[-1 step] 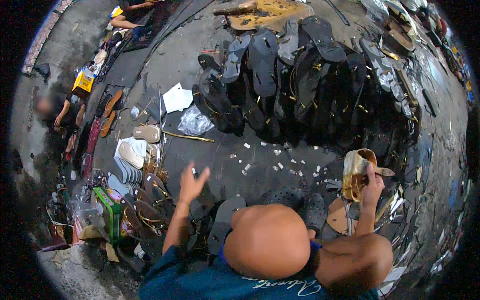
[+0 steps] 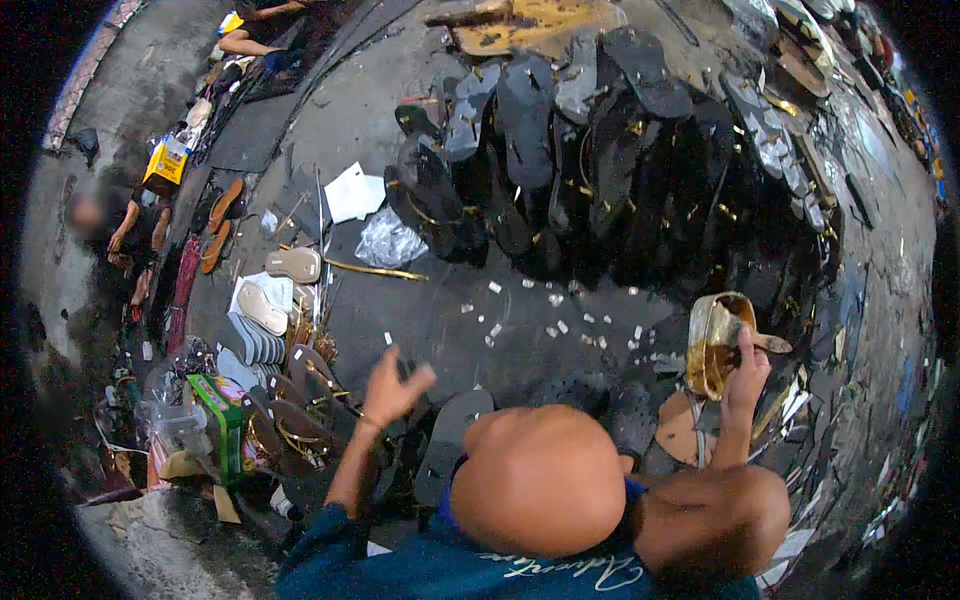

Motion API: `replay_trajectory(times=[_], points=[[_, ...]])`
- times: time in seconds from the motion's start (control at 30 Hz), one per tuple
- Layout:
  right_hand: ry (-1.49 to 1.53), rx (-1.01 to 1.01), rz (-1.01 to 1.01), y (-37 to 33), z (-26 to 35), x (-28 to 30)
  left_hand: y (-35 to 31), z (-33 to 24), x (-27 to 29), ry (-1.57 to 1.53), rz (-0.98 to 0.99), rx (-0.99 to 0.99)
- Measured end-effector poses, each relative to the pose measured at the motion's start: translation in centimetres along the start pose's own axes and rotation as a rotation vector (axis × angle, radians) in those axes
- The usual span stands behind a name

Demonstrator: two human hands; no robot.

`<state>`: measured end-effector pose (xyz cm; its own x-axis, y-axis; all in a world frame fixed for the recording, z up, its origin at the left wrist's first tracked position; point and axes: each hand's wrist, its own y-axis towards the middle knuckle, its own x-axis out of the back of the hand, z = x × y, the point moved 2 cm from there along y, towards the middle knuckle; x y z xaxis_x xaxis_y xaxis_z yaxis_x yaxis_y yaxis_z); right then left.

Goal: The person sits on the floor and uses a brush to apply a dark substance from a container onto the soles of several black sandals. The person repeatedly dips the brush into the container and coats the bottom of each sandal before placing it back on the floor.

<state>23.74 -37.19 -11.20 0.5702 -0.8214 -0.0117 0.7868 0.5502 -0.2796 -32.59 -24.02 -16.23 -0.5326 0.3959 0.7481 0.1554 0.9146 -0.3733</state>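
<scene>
Stained container [image 2: 706, 345], right grip [image 2: 743, 382] clasping its side

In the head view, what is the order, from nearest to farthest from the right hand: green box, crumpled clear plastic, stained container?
1. Stained container: at the right hand.
2. Crumpled clear plastic: left and ahead.
3. Green box: far left.

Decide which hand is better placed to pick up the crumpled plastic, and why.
Probably the left hand: it is open and nearer the plastic, while the right hand is over at the tub.
</scene>
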Motion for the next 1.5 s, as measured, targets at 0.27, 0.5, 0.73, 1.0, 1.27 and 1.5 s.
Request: replay_trajectory(times=[0.27, 0.5, 0.73, 1.0, 1.27, 1.5], points=[[-0.265, 0.235, -0.041, 1.2, 1.0, -0.4, -3.9, -4.2, -3.6, 0.075, 0.235, 0.039], [-0.994, 0.386, -0.104, 4.7, -1.7, 3.4, 3.6, -24.2, 0.2, -0.231, -0.078, -0.415], [-0.94, 0.363, -0.081, 2.0, 1.0, 3.7, 5.6, -14.8, -11.1, 0.225, -0.172, -0.517], [-1.586, 0.015, 0.339, -3.5, 2.1, 7.6, 2.1, -18.9, -11.3, 0.095, 0.066, -0.469], [-0.234, 0.062, 0.323, -4.4, 3.7, 1.8, 7.7, -24.9, -18.5, -0.062, 0.572, -0.822], [-0.021, 0.146, 0.17, -1.3, 5.4, -2.7, 7.8, -27.8, -22.7, 0.295, 0.675, -1.317]])
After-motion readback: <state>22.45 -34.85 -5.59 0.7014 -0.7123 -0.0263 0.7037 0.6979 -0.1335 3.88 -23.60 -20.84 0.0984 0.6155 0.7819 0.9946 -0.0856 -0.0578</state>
